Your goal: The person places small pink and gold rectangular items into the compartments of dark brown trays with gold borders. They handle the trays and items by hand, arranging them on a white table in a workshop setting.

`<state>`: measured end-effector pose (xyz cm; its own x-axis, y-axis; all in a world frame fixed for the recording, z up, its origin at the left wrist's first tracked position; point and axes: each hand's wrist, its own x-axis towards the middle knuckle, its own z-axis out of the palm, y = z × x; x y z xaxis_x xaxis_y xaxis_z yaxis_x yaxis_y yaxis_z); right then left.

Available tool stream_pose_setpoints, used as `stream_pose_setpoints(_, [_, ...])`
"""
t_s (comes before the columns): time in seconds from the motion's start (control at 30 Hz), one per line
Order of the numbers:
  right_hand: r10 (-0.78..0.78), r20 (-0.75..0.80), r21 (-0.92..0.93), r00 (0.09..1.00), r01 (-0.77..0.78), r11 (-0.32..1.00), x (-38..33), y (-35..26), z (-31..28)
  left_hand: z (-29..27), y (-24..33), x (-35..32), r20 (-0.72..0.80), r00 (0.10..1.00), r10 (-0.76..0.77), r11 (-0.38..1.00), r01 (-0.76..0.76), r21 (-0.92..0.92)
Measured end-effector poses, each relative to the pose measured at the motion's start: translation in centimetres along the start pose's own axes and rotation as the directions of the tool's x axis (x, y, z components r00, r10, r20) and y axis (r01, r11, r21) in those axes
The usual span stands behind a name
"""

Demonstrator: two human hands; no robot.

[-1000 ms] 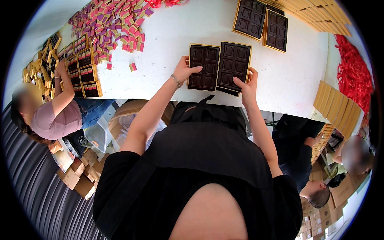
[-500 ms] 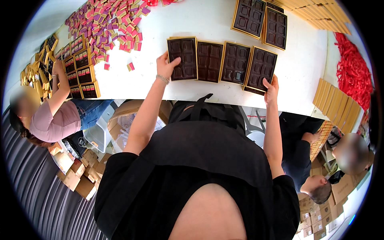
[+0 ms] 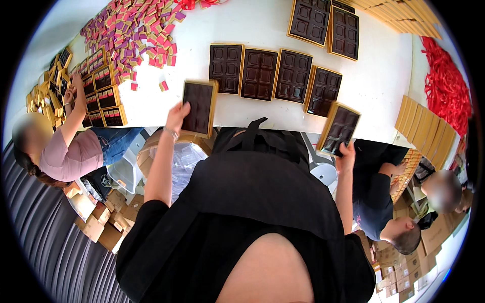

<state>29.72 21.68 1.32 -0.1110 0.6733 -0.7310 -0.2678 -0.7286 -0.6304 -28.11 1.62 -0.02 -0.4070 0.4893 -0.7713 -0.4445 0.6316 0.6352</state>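
My left hand (image 3: pixel 176 117) is closed on the edge of a gold-rimmed box with a dark brown moulded insert (image 3: pixel 197 108), held over the table's front edge. A similar gold-rimmed box (image 3: pixel 341 126), tilted, is gripped in my right hand (image 3: pixel 345 157), thumb on the insert, partly beyond the table edge. Between and beyond my hands stands a row of like boxes: one at the left end (image 3: pixel 226 68), two in the middle (image 3: pixel 259 73) and a slanted one (image 3: pixel 324 91) at the right end. Their compartments look empty.
Small pink, purple and gold pieces (image 3: pixel 136 38) are heaped at the far left of the white table (image 3: pixel 192 60). More dark-insert boxes (image 3: pixel 309 21) lie at the back right. Red ribbon (image 3: pixel 444 86) and gold boxes (image 3: pixel 426 130) are at right. Co-workers sit or stand on both sides.
Both hands have drawn back toward me and apart, each lifting a box off an end of the row. Other boxes beneath them now show on the table.
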Motion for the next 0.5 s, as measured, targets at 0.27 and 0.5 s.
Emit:
stream_pose_setpoints(0.27, [0.332, 0.071, -0.490, 0.941, -0.257, 0.833, -0.1, 1.5, 6.8, 5.7, -4.2, 0.3, 0.064, 0.995, 0.071, 0.932, -0.089, 0.351])
stream_pose_setpoints(0.5, [0.115, 0.099, -0.286, 0.988, -0.082, 0.955, -0.6, 7.7, 12.1, 12.7, -2.4, 0.8, 0.040, 0.725, 0.688, 0.431, -0.452, 0.781])
